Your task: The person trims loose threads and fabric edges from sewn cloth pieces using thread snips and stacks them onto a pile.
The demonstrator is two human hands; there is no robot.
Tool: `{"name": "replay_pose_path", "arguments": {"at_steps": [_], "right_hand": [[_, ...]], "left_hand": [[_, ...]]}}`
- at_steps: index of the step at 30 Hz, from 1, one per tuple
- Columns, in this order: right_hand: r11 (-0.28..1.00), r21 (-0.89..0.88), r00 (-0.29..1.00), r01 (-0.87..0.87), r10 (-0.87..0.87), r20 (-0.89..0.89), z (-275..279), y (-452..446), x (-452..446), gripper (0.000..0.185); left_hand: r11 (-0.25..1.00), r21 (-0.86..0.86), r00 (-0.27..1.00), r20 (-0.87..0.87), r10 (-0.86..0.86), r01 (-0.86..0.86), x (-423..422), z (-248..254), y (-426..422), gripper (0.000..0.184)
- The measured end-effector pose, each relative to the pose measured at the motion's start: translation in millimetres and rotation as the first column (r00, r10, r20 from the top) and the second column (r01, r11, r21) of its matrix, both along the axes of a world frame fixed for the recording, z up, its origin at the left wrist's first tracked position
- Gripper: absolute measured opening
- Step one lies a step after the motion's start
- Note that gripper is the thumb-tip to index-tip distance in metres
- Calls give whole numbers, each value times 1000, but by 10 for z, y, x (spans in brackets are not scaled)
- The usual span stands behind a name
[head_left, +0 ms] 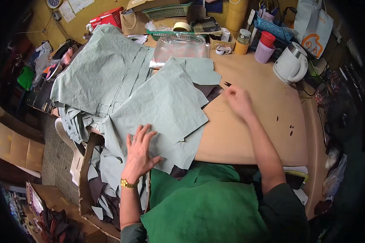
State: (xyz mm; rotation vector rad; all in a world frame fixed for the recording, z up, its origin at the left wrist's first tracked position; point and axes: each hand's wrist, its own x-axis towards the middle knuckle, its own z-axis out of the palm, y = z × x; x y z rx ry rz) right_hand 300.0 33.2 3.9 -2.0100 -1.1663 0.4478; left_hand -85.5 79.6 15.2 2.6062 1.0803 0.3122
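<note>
My left hand point(138, 148) lies with its fingers spread on a pale grey-green sheet of cloth or leather point(158, 101). A gold watch is on that wrist. Away from the sheet's right edge, above the tan tabletop, my right hand point(238, 99) is closed and slightly blurred. Out of its fingers pokes a small black pointed tool point(227, 84); the fist hides most of it. Beneath the top sheet lie more pale pieces point(202, 69) and a dark brown piece point(209, 92), partly covered.
A large pile of pale sheets point(97, 69) covers the table's left side. Below it stands a box of scraps point(105, 174). Along the back are a plastic-wrapped packet point(180, 48), a jar point(242, 40), stacked cups point(265, 46) and a white kettle point(290, 65). Small dark bits point(291, 129) lie at right.
</note>
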Motion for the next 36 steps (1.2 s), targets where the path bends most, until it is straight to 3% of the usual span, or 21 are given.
{"name": "replay_pose_path", "arguments": {"at_steps": [2, 4, 5, 7, 9, 10, 12, 14, 16, 18, 20, 21, 22, 24, 26, 27, 28, 32, 33, 34, 36], "right_hand": [[976, 11, 966, -216, 215, -146, -157, -39, -368, 32], [930, -45, 903, -364, 365, 225, -382, 2, -621, 32], [931, -38, 905, -362, 361, 226, -399, 61, -629, 32], [854, 47, 854, -519, 520, -29, -336, 272, -571, 33], [822, 216, 828, -526, 553, -87, -215, 604, -482, 27], [876, 99, 847, -472, 482, -225, 248, 602, -575, 35], [863, 98, 868, -495, 495, 32, 485, 940, -486, 41], [868, 83, 868, -490, 478, 137, 709, 1112, -493, 41], [830, 118, 810, -546, 558, -179, 1003, 1121, -576, 39], [787, 203, 740, -583, 617, -268, 1082, 1070, -631, 34], [832, 407, 718, -378, 541, -438, 1098, 907, -756, 36], [862, 349, 730, -368, 500, -465, 945, 906, -707, 38], [861, 347, 726, -372, 503, -469, 665, 914, -694, 38], [894, 403, 492, -197, 446, -748, 100, 825, -736, 38], [898, 339, 361, -279, 425, -830, -182, 391, -812, 39], [850, 360, 497, -384, 519, -696, -222, 132, -871, 42], [799, 351, 596, -488, 599, -535, -224, -114, -929, 46], [871, 142, 612, -471, 438, -659, -341, -618, -985, 54], [923, 210, 667, -322, 378, -641, -429, -695, -1012, 49], [946, 278, 713, -165, 309, -629, -449, -767, -1053, 45], [935, 347, 759, -67, 274, -591, -270, -897, -1261, 39]], "left_hand": [[999, 40, 999, 6, 33, -33, -58, -174, -25, 81], [999, 13, 998, 56, 39, -40, -102, -397, -16, 77], [997, 58, 996, 79, 44, -49, -111, -447, -25, 67], [997, 62, 991, 131, 32, -40, -192, -539, 62, 62], [996, 74, 954, 299, 31, -56, -310, -543, 130, 48], [994, 32, 903, 423, 77, -100, -360, -479, 164, 42], [960, 77, 865, 458, 205, -268, -485, -292, 260, 40], [918, 218, 804, 575, 153, -331, -694, -160, 461, 38], [942, 25, 642, 738, 207, -333, -749, 149, 463, 37], [967, -239, 514, 821, 249, -86, -789, 456, 383, 43], [927, -332, 486, 848, 211, 176, -790, 599, 370, 40], [869, -441, 446, 840, 311, 225, -631, 654, 318, 36], [806, -520, 509, 794, 333, 283, -645, 609, 356, 32], [842, -470, 630, 745, 220, 263, -600, 369, 465, 18], [818, -471, 691, 711, 130, 331, -570, 280, 401, 10], [845, -411, 754, 657, 15, 342, -591, 203, 408, 15], [803, -519, 809, 582, 82, 292, -591, 233, 334, 20], [840, -524, 729, 629, 268, 143, -359, 397, 228, 27], [861, -486, 641, 710, 290, 149, -266, 453, 207, 28], [908, -410, 662, 704, 256, 86, -205, 563, 180, 24], [944, -325, 655, 726, 207, 62, -113, 692, 119, 18]]}}
